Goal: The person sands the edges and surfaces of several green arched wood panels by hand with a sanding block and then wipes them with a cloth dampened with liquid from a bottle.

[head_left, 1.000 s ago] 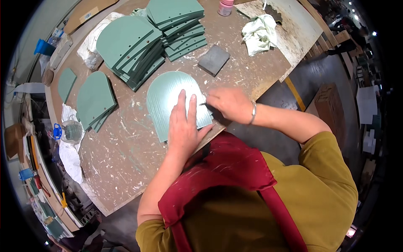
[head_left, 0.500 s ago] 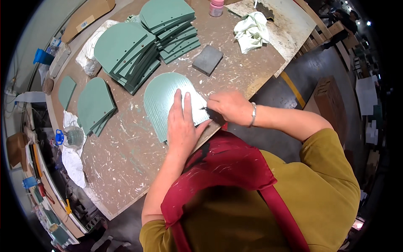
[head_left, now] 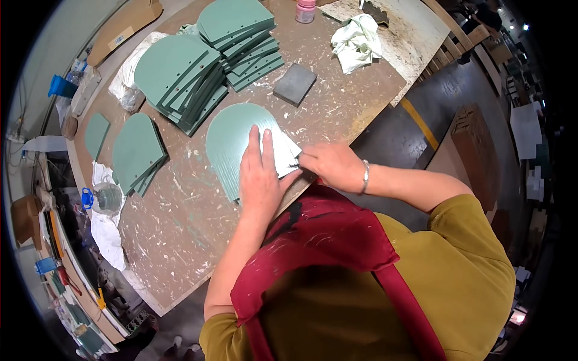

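A pale green arch-shaped panel (head_left: 232, 141) lies flat near the front edge of the workbench (head_left: 180, 228). My left hand (head_left: 260, 174) presses flat on it, fingers spread over a pale strip at the panel's right corner. My right hand (head_left: 328, 165) is closed on a small dark tool whose tip touches that corner of the panel. A bracelet sits on my right wrist.
Stacks of similar green panels (head_left: 186, 75) stand behind, with more stacks (head_left: 135, 153) at the left. A grey block (head_left: 294, 83) and a crumpled white cloth (head_left: 356, 39) lie at the back right. A pink-capped jar (head_left: 305, 10) stands at the far edge. White rags (head_left: 108, 231) hang at the left edge.
My right hand with the tool has shifted slightly along the panel's right corner. My left hand stays pressed on the panel.
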`<action>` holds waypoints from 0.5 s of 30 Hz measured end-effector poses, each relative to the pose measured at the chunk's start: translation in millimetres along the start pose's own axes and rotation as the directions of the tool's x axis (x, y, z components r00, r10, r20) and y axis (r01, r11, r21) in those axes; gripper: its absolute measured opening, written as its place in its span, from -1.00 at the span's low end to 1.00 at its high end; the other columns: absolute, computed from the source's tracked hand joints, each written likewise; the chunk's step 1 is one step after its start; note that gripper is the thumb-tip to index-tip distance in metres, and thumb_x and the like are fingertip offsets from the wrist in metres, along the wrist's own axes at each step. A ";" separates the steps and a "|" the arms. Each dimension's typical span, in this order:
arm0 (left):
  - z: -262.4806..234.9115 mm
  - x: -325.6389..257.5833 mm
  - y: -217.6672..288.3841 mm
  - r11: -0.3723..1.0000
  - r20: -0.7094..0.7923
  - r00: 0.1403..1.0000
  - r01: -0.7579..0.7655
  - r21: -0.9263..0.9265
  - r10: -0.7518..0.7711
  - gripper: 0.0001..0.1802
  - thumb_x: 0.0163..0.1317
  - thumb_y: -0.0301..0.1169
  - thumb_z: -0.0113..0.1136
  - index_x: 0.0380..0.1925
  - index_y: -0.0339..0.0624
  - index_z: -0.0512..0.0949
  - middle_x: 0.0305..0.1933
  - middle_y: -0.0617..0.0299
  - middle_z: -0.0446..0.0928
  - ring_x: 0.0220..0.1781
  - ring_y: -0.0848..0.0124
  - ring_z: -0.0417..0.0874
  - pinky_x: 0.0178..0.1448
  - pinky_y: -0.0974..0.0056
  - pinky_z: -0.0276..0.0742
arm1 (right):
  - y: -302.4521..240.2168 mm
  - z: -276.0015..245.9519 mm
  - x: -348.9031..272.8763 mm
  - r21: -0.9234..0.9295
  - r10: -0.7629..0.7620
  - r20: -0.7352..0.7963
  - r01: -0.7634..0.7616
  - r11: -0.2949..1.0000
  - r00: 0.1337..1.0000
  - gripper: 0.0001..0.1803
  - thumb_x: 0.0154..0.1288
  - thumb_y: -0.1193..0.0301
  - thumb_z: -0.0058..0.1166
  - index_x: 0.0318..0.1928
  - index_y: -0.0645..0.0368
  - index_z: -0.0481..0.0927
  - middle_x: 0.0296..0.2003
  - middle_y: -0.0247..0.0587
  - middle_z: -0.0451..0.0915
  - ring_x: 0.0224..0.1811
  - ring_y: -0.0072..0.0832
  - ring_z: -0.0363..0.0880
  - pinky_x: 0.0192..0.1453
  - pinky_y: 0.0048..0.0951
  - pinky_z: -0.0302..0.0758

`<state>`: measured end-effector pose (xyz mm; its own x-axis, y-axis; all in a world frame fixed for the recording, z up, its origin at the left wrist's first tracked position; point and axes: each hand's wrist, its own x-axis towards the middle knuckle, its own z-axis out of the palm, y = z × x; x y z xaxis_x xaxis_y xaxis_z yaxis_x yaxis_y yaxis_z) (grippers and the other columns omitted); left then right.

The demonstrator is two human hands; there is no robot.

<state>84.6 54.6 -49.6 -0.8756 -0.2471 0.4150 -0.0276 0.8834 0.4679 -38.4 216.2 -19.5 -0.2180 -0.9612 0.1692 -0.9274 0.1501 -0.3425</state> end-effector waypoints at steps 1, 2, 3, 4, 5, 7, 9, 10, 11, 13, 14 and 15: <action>0.3 0.3 0.8 1.000 0.013 1.000 -0.001 0.002 0.001 0.14 -0.17 -0.15 0.57 0.39 -0.33 0.15 0.47 -0.23 0.12 0.27 -0.12 0.39 0.30 0.02 0.38 | -1.1 -1.6 -7.1 0.032 0.016 0.029 -0.017 0.999 0.999 -0.86 0.05 0.51 0.08 -0.31 0.12 0.49 -0.33 -0.19 0.53 -0.24 -0.16 0.59 -0.29 -0.17 0.54; -0.5 0.3 1.6 1.000 0.023 1.000 -0.003 0.008 0.003 0.15 -0.18 -0.14 0.57 0.39 -0.33 0.16 0.47 -0.23 0.12 0.27 -0.12 0.39 0.30 0.02 0.38 | -2.2 -3.0 -12.9 0.063 0.027 0.055 -0.030 0.998 0.998 -0.85 0.05 0.52 0.08 -0.30 0.13 0.48 -0.32 -0.18 0.53 -0.23 -0.16 0.59 -0.28 -0.18 0.54; -1.1 0.2 2.2 1.000 0.034 0.999 -0.005 0.013 0.005 0.15 -0.18 -0.13 0.57 0.39 -0.33 0.16 0.47 -0.23 0.13 0.27 -0.11 0.40 0.30 0.02 0.38 | -3.0 -4.3 -14.8 0.093 0.037 0.082 -0.045 0.995 0.996 -0.84 0.05 0.53 0.08 -0.29 0.13 0.48 -0.31 -0.17 0.53 -0.22 -0.16 0.58 -0.27 -0.18 0.55; -0.8 0.3 2.1 1.000 0.034 0.999 -0.009 0.024 0.008 0.19 -0.18 -0.09 0.56 0.40 -0.35 0.12 0.47 -0.24 0.13 0.29 -0.13 0.39 0.31 0.01 0.38 | -2.1 -5.0 -11.4 0.070 0.064 0.034 -0.066 0.995 0.997 -0.84 0.06 0.53 0.07 -0.29 0.13 0.48 -0.31 -0.17 0.52 -0.23 -0.16 0.58 -0.27 -0.18 0.55; 0.6 0.4 1.5 0.999 0.036 0.999 -0.011 0.037 0.009 0.23 -0.18 -0.05 0.55 0.42 -0.37 0.07 0.47 -0.24 0.13 0.30 -0.15 0.37 0.32 0.00 0.37 | 0.0 -6.4 -3.0 0.051 0.089 -0.014 -0.088 0.995 0.996 -0.84 0.06 0.53 0.07 -0.28 0.13 0.48 -0.32 -0.17 0.52 -0.23 -0.16 0.58 -0.27 -0.18 0.55; 2.1 -1.6 2.3 0.999 0.041 0.999 -0.003 0.044 0.001 0.27 -0.18 0.00 0.53 0.43 -0.39 0.03 0.48 -0.25 0.13 0.32 -0.17 0.36 0.33 -0.01 0.36 | 10.1 0.5 11.1 0.011 0.074 -0.107 -0.073 0.997 0.991 -0.85 0.07 0.53 0.07 -0.29 0.13 0.47 -0.33 -0.17 0.51 -0.26 -0.15 0.57 -0.30 -0.16 0.54; 2.2 -0.1 0.3 0.999 0.037 0.999 0.013 0.039 -0.015 0.28 -0.19 -0.01 0.53 0.43 -0.41 0.02 0.47 -0.25 0.13 0.32 -0.16 0.37 0.34 0.00 0.35 | 3.9 0.6 9.0 -0.027 0.049 -0.076 -0.052 0.998 0.996 -0.87 0.08 0.52 0.06 -0.30 0.14 0.46 -0.34 -0.17 0.51 -0.27 -0.14 0.57 -0.31 -0.14 0.54; 2.2 1.5 0.9 0.999 0.027 1.000 0.011 0.037 -0.012 0.25 -0.19 -0.04 0.54 0.41 -0.42 0.07 0.47 -0.25 0.13 0.31 -0.14 0.37 0.33 0.01 0.36 | 0.1 1.1 7.0 -0.045 0.038 -0.060 -0.041 0.998 0.998 -0.87 0.08 0.52 0.06 -0.31 0.14 0.45 -0.35 -0.16 0.51 -0.28 -0.13 0.57 -0.31 -0.14 0.54; 1.9 2.1 2.8 0.999 0.018 1.000 0.009 0.035 -0.010 0.21 -0.20 -0.07 0.56 0.39 -0.43 0.11 0.47 -0.24 0.13 0.29 -0.12 0.38 0.33 0.02 0.37 | -0.6 0.7 -1.0 -0.034 0.050 0.014 -0.049 0.998 0.999 -0.87 0.10 0.51 0.06 -0.29 0.14 0.47 -0.33 -0.16 0.52 -0.26 -0.13 0.58 -0.30 -0.14 0.54; -0.2 1.6 5.1 0.999 0.035 0.999 0.008 0.031 -0.009 0.19 -0.21 -0.10 0.57 0.37 -0.44 0.15 0.47 -0.24 0.12 0.29 -0.11 0.38 0.33 0.03 0.37 | -5.7 2.4 -17.5 0.038 0.055 0.056 -0.057 0.998 0.997 -0.86 0.11 0.50 0.06 -0.27 0.12 0.49 -0.32 -0.16 0.53 -0.24 -0.14 0.59 -0.29 -0.16 0.55; -3.4 1.5 6.6 0.999 0.054 0.998 0.008 0.031 -0.010 0.19 -0.21 -0.10 0.57 0.36 -0.45 0.15 0.47 -0.24 0.12 0.30 -0.12 0.37 0.33 0.03 0.36 | -6.5 1.0 -22.7 0.071 0.052 0.074 -0.057 0.996 0.996 -0.85 0.11 0.50 0.05 -0.26 0.12 0.50 -0.31 -0.17 0.54 -0.24 -0.14 0.60 -0.29 -0.17 0.55; -6.2 2.8 7.7 0.999 0.074 0.997 0.008 0.032 -0.010 0.19 -0.21 -0.10 0.57 0.36 -0.46 0.15 0.48 -0.24 0.11 0.30 -0.12 0.37 0.34 0.03 0.36 | -6.0 -1.7 -25.8 0.117 0.094 0.089 -0.105 0.988 0.992 -0.83 0.14 0.49 0.05 -0.21 0.11 0.53 -0.29 -0.17 0.56 -0.21 -0.15 0.61 -0.24 -0.17 0.55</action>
<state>85.0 58.2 -40.0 -0.9085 -0.2262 0.3514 -0.0498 0.8935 0.4464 -27.7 240.5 -20.3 -0.2767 -0.9595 0.0530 -0.8577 0.2217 -0.4639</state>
